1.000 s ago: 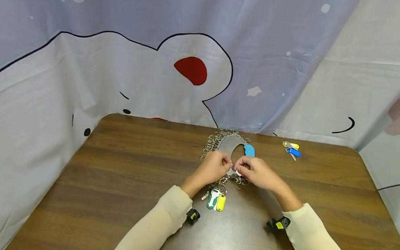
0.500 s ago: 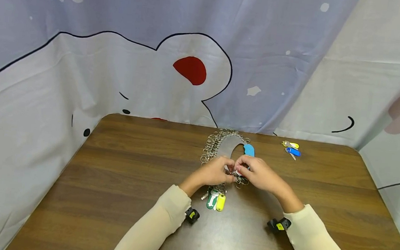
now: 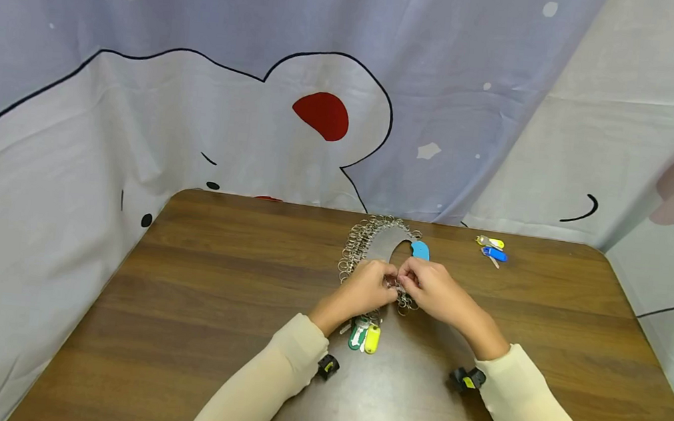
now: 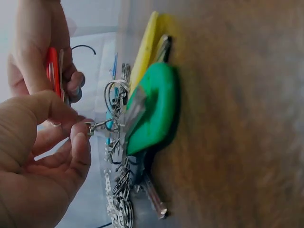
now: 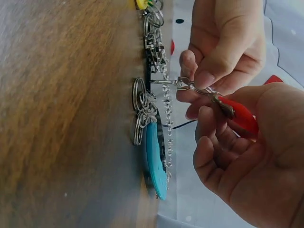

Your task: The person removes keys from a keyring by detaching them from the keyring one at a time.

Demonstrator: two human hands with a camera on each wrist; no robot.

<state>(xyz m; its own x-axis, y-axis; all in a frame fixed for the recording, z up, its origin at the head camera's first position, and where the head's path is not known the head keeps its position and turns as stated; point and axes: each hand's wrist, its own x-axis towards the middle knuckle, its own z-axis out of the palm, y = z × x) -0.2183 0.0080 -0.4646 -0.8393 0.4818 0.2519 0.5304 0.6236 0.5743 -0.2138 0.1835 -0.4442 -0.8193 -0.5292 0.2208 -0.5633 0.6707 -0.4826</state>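
My left hand (image 3: 360, 287) pinches a small metal swivel clasp and split ring (image 5: 202, 89) between thumb and fingers. Held in my right hand (image 3: 435, 291) is a red key tag (image 5: 244, 116) with a metal key (image 5: 224, 107), joined at that ring. Both hands meet over the near end of a curved grey plate (image 3: 379, 245), whose outer edge bears many metal rings (image 3: 357, 244). A bright blue piece (image 3: 420, 250) forms the plate's far right end. Fingers hide the red tag in the head view.
A green key tag (image 4: 159, 109) and a yellow key tag (image 4: 145, 52) hang at the near end with keys. Farther right lie a yellow-tagged key (image 3: 493, 243) and a blue-tagged key (image 3: 494, 254). A printed curtain (image 3: 230, 127) closes the wooden table's (image 3: 237, 255) back edge.
My left hand's fingers parted, dipped toward the near rings, then came together beside the right fingertips. My right hand has stayed nearly in place, with the fingers shifting slightly.
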